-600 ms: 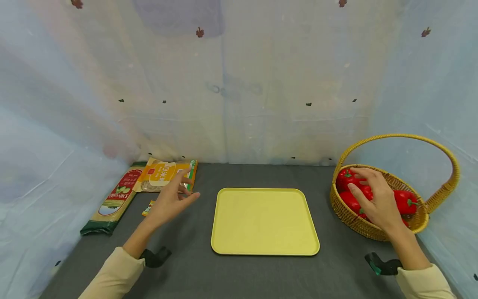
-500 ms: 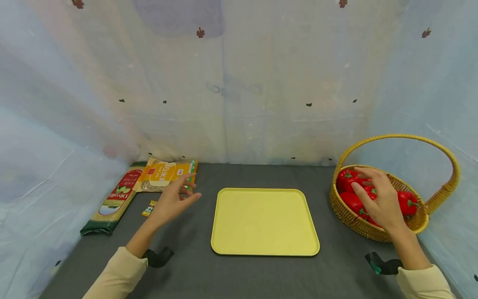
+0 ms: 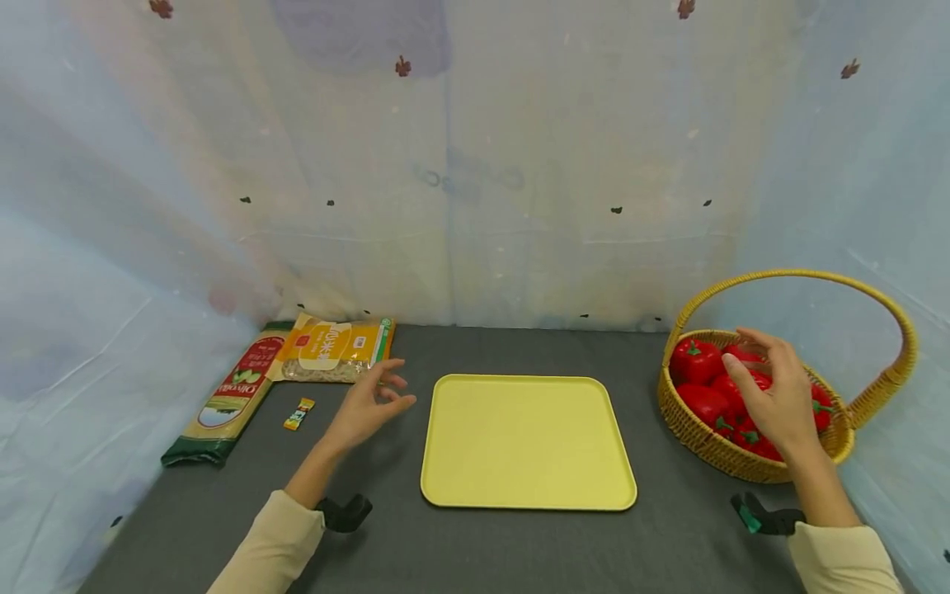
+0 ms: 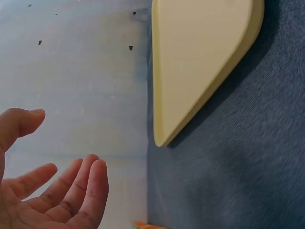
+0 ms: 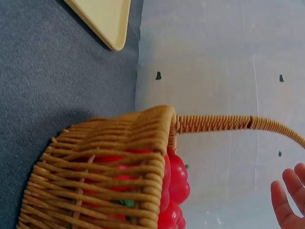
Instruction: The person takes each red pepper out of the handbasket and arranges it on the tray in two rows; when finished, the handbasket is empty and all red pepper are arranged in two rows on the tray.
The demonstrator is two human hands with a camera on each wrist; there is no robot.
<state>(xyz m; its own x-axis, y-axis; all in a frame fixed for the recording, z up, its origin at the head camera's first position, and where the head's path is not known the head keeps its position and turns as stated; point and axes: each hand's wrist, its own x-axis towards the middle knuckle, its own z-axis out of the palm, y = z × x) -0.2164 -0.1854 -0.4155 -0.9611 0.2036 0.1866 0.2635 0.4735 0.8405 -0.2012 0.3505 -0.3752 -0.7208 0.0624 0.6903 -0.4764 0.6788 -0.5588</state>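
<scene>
So, the right hand is over the basket of red peppers on the right; the left hand is left of the yellow tray — both hands loose and empty.

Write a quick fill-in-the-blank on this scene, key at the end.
1. The peppers sit in the ____.
2. The color of the tray is ____.
3. The left hand holds ____.
4. In the head view, the small packet lies to the tray's ____.

Missing words: basket; yellow; nothing; left.
</scene>
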